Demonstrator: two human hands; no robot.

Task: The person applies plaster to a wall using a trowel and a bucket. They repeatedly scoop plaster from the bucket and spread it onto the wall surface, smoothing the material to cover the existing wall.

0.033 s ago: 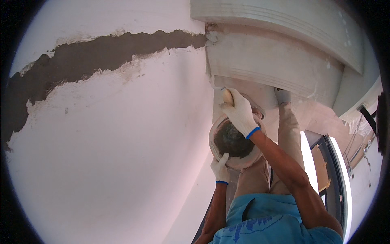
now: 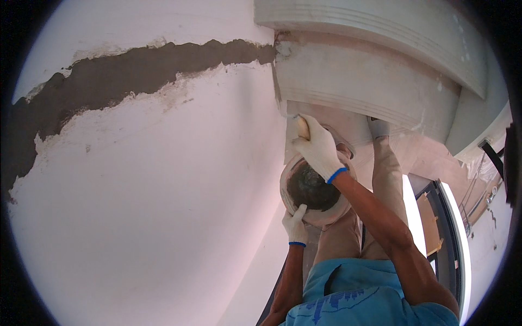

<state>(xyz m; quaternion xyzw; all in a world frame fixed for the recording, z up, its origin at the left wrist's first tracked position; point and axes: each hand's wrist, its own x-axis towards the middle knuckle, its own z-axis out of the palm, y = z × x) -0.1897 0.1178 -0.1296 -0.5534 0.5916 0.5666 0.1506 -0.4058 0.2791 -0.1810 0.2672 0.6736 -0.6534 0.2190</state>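
My right hand [image 2: 319, 148], in a white knit glove with a blue cuff, is closed round the pale wooden handle of a trowel [image 2: 303, 128]. Its blade shows only as a thin edge by the wall corner. Just below that hand is a round bucket [image 2: 291, 206] with a mortar-smeared rim, tilted toward me. Dark grey wet mortar [image 2: 309, 187] lies inside it. My left hand [image 2: 295, 225], gloved the same way, grips the bucket's near left rim, thumb over the edge and fingers hidden beneath.
A rough grey mortar band [image 2: 130, 68] crosses the white wall [image 2: 152, 195] on the left. Stepped, moulded grey ledges [image 2: 370, 70] jut out ahead at the upper right. My shod foot [image 2: 379, 127] is below them. A dark-framed opening [image 2: 441, 228] stands at the right.
My right hand has shifted very slightly up and to the left with the trowel. The left hand and bucket stay where they were.
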